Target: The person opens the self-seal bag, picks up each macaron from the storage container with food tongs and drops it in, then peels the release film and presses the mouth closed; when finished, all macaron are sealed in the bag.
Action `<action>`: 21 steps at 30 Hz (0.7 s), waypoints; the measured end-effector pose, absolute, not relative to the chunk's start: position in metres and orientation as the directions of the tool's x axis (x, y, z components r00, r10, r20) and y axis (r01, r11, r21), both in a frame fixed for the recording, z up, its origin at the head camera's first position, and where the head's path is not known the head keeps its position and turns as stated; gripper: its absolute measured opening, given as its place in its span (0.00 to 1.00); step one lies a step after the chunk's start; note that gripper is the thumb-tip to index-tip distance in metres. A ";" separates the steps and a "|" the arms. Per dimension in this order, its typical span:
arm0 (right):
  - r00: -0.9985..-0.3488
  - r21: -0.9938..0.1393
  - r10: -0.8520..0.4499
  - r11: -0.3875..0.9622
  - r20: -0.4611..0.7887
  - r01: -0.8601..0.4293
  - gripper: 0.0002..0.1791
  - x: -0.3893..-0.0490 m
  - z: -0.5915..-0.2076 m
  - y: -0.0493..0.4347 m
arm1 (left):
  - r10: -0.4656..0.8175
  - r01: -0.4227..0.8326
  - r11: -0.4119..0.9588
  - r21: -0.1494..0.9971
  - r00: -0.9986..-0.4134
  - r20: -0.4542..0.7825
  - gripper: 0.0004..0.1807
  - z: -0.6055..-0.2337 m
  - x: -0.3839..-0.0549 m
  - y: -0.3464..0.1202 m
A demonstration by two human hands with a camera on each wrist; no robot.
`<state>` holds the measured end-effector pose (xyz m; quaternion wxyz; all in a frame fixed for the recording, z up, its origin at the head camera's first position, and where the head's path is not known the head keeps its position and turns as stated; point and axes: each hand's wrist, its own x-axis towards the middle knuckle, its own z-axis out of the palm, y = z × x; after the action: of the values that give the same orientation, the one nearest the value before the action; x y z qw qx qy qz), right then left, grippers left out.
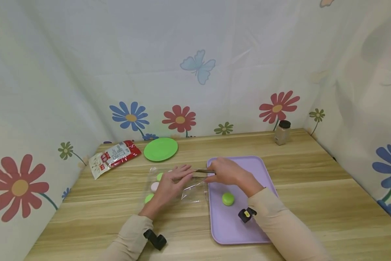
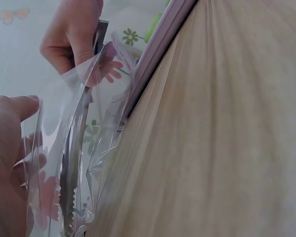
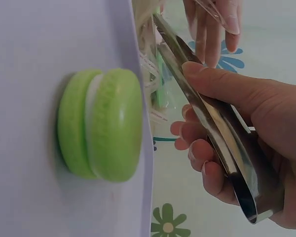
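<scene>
Green macaron (image 1: 228, 199) rests on the lilac tray (image 1: 222, 230), just on the near side of the right grip (image 1: 227, 173). Right grip: closed round metal tongs (image 3: 219, 136), thumb along one blade, fingers curled behind; presumably so held to let a squeeze work the tips. Tips reach left of it, toward the clear package (image 1: 195, 195); whether they carry anything cannot be told. Left grip (image 1: 169, 184): fingers extended at the raised film, probably keeping it off the tongs. More macarons (image 1: 154, 187) lie in the package, left of that grip. Pose: forearms slant inward from either side, right one crossing above the tray.
</scene>
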<state>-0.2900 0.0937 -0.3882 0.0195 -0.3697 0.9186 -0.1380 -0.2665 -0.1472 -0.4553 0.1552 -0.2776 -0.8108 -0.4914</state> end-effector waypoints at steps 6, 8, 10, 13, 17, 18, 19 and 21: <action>-0.730 -0.306 -0.682 0.688 0.035 -0.658 0.11 -0.285 -0.381 0.101 | 0.300 0.611 0.383 0.693 -0.792 0.532 0.13 -0.455 -0.267 -0.147; -0.724 -0.331 -0.689 0.678 0.024 -0.656 0.10 -0.284 -0.378 0.105 | 0.302 0.606 0.395 0.690 -0.795 0.526 0.14 -0.455 -0.267 -0.147; -0.714 -0.347 -0.700 0.667 0.011 -0.659 0.10 -0.283 -0.377 0.111 | 0.305 0.603 0.403 0.688 -0.798 0.520 0.14 -0.455 -0.267 -0.148; -0.706 -0.375 -0.708 0.657 -0.010 -0.654 0.09 -0.282 -0.376 0.121 | 0.307 0.599 0.400 0.694 -0.801 0.514 0.15 -0.454 -0.267 -0.148; -0.702 -0.402 -0.712 0.644 -0.005 -0.650 0.08 -0.280 -0.375 0.137 | 0.302 0.601 0.375 0.706 -0.799 0.520 0.14 -0.456 -0.268 -0.148; -0.702 -0.403 -0.712 0.643 -0.002 -0.651 0.08 -0.279 -0.375 0.141 | 0.300 0.600 0.371 0.709 -0.800 0.520 0.14 -0.456 -0.268 -0.148; -0.705 -0.410 -0.709 0.642 0.003 -0.647 0.08 -0.278 -0.375 0.145 | 0.298 0.599 0.369 0.710 -0.800 0.520 0.14 -0.457 -0.268 -0.148; -0.707 -0.413 -0.707 0.641 0.011 -0.647 0.07 -0.276 -0.374 0.154 | 0.292 0.598 0.368 0.712 -0.801 0.522 0.13 -0.457 -0.268 -0.148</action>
<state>-0.2759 0.1537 -0.3744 0.0761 -0.3752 0.9025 -0.1974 -0.2680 -0.1477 -0.4574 0.1558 -0.2741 -0.8121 -0.4910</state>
